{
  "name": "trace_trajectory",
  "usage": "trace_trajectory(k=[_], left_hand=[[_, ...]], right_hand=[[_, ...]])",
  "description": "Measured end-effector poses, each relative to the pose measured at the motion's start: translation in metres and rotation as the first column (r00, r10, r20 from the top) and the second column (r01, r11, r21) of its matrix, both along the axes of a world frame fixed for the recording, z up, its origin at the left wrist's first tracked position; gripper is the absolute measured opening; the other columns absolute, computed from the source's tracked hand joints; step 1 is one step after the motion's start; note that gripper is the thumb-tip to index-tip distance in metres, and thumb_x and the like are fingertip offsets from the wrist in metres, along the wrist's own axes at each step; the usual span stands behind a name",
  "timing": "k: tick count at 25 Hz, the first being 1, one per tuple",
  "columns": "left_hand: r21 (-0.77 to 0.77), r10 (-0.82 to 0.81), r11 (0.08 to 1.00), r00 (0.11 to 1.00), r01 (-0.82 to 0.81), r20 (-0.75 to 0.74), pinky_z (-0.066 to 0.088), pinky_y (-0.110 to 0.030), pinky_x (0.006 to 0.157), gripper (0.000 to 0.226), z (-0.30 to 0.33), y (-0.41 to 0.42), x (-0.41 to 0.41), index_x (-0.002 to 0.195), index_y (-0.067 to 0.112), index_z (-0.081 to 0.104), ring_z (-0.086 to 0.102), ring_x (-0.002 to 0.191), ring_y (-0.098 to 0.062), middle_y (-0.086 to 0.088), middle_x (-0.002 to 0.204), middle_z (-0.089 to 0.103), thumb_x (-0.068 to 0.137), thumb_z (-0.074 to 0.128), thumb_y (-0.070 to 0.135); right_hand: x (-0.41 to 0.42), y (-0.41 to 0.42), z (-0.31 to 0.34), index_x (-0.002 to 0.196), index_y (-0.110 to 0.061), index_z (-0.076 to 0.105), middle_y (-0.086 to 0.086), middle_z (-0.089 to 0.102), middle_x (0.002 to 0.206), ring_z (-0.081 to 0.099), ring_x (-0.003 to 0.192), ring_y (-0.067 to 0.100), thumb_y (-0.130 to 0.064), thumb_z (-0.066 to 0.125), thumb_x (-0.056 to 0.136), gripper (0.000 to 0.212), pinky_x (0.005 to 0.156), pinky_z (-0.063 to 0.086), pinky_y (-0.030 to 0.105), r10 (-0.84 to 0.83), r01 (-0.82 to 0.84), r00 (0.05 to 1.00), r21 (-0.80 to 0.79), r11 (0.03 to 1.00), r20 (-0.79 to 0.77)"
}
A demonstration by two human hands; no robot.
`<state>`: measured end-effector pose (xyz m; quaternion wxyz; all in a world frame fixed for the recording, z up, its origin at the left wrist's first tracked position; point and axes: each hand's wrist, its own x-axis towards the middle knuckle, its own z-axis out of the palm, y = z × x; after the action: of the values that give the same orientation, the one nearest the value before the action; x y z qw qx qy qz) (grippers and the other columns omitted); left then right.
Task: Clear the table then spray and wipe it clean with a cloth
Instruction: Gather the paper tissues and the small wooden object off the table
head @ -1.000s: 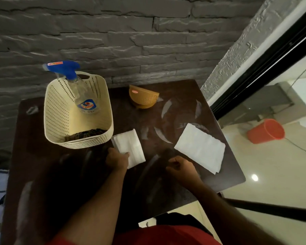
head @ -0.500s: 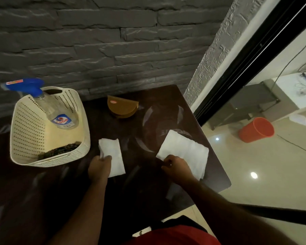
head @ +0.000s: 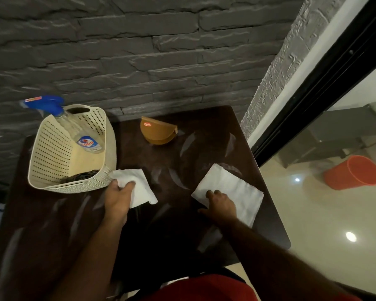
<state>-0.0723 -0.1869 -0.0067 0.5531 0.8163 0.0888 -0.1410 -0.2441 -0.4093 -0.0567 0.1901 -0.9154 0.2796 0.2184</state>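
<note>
On the dark brown table (head: 174,224) lie two white napkins. My left hand (head: 118,198) pinches the small napkin (head: 140,187) at its left edge, right beside the basket's near corner. My right hand (head: 221,204) sits on the near-left edge of the large napkin (head: 237,190), fingers bent on top and thumb at the edge. A cream perforated basket (head: 50,155) stands at the back left. In it lean a spray bottle (head: 74,131) with a blue head and something dark (head: 83,177) at the bottom. An orange napkin holder (head: 157,133) stands near the wall.
A grey stone wall (head: 139,57) runs behind the table. To the right a dark door frame (head: 326,68) opens onto a glossy floor with an orange bucket (head: 354,172) on its side. The table's right edge is close to my right hand.
My right hand has moved right onto the large napkin's edge. My left hand has bunched the small napkin's edge. The view shifted as my head moved.
</note>
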Motion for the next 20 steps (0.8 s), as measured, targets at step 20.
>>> trace_trajectory(k=[20], left_hand=[[-0.071,0.077,0.994,0.997,-0.078,-0.016,0.05,-0.027,0.071,0.025,0.034,0.082,0.001,0.112,0.012,0.061,0.064,0.09,-0.016,-0.002,0.102,0.068,0.088,0.064,0.013]], right_hand=[[0.081,0.122,-0.004,0.108,-0.011,0.066,0.014,0.064,0.112,0.058,0.106,0.034,-0.019,0.055,0.086,0.026,0.088,0.051,0.044,0.626,-0.634,0.696,-0.11,0.766,0.351]])
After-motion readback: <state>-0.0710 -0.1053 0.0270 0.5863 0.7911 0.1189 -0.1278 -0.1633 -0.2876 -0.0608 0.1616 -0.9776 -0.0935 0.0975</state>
